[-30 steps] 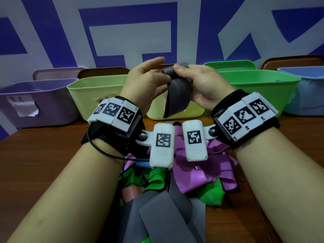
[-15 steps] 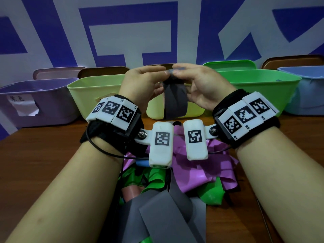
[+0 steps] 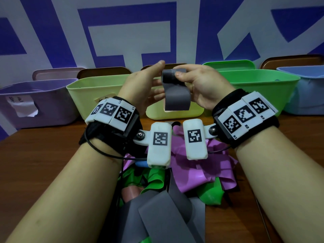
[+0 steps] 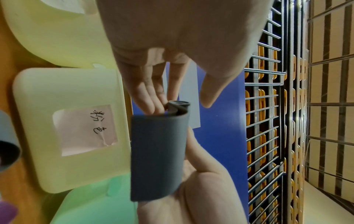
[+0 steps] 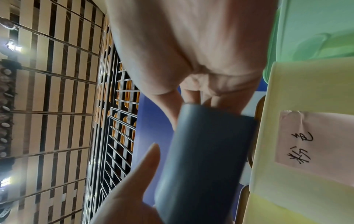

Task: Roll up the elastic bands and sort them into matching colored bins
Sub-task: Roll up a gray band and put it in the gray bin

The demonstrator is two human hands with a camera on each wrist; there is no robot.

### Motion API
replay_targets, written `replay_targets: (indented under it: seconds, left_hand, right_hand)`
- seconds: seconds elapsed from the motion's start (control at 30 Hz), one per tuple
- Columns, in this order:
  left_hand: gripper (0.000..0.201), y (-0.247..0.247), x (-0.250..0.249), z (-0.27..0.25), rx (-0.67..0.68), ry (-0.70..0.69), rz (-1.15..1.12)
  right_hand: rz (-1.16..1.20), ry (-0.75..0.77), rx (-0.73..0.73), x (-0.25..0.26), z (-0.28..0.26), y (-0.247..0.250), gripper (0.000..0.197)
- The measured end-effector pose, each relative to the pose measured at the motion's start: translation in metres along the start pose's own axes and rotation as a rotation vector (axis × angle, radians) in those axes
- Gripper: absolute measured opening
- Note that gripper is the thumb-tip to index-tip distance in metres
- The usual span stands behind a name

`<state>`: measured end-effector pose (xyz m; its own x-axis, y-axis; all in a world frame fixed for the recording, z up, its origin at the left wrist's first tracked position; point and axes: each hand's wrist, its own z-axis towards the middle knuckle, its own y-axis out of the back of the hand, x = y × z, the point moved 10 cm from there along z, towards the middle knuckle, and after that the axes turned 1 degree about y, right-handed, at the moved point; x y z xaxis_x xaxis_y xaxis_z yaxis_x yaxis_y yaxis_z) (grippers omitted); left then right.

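The right hand (image 3: 201, 85) pinches the rolled top of the grey elastic band (image 3: 177, 95), keeping the coil tight. The left hand (image 3: 140, 88) stays open-fingered, steadying it so the loose tail hangs free above the counter (image 3: 43, 155).

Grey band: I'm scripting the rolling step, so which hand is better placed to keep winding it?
Probably the right hand: it pinches the grey band at its rolled top. The left hand is open beside it.
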<state>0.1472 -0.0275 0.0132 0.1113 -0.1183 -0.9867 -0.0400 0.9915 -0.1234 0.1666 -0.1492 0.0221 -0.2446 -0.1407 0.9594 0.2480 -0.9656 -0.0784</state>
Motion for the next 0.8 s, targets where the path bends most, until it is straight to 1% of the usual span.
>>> replay_targets:
  seconds: [0.03, 0.07, 0.17, 0.23, 0.3, 0.33, 0.43, 0.53, 0.6, 0.7, 0.8]
  left_hand:
    - [0.023, 0.001, 0.002, 0.001, 0.000, 0.003, 0.028]
    - [0.023, 0.001, 0.002, 0.002, -0.005, -0.006, 0.034]
    - [0.009, 0.002, -0.001, 0.001, -0.011, -0.051, -0.009]
    - [0.007, 0.004, -0.004, 0.001, -0.008, -0.073, -0.047]
    - [0.012, 0.005, -0.006, 0.002, -0.014, -0.086, -0.066]
    - [0.015, 0.006, -0.007, 0.002, -0.015, -0.092, -0.068]
    - [0.023, 0.005, -0.009, 0.002, 0.002, -0.115, -0.083]
    - [0.028, 0.002, -0.012, 0.002, 0.008, -0.146, -0.089]
    - [0.028, 0.003, -0.011, 0.002, -0.010, -0.137, -0.119]
    - [0.010, 0.001, -0.004, 0.000, -0.011, -0.065, -0.117]
    - [0.021, -0.002, 0.001, 0.000, 0.020, -0.014, -0.006]
  right_hand:
    - [-0.005, -0.004, -0.007, 0.000, 0.000, 0.000, 0.021]
    - [-0.011, -0.006, -0.011, 0.000, 0.000, 0.000, 0.023]
    - [-0.014, -0.011, -0.003, 0.000, 0.000, -0.001, 0.024]
    - [0.006, -0.013, -0.011, -0.002, 0.000, -0.001, 0.024]
    - [0.029, -0.031, -0.025, -0.004, 0.000, 0.000, 0.017]
    - [0.036, -0.048, -0.021, -0.005, -0.001, 0.000, 0.017]
    - [0.002, -0.077, -0.010, -0.009, -0.002, 0.000, 0.027]
    - [-0.032, -0.041, -0.022, -0.006, -0.003, 0.000, 0.023]
    - [-0.024, -0.013, -0.022, -0.003, -0.002, -0.001, 0.022]
    - [0.004, 0.004, -0.035, 0.000, -0.002, 0.000, 0.014]
    - [-0.008, 0.005, -0.062, 0.000, -0.001, 0.004, 0.012]
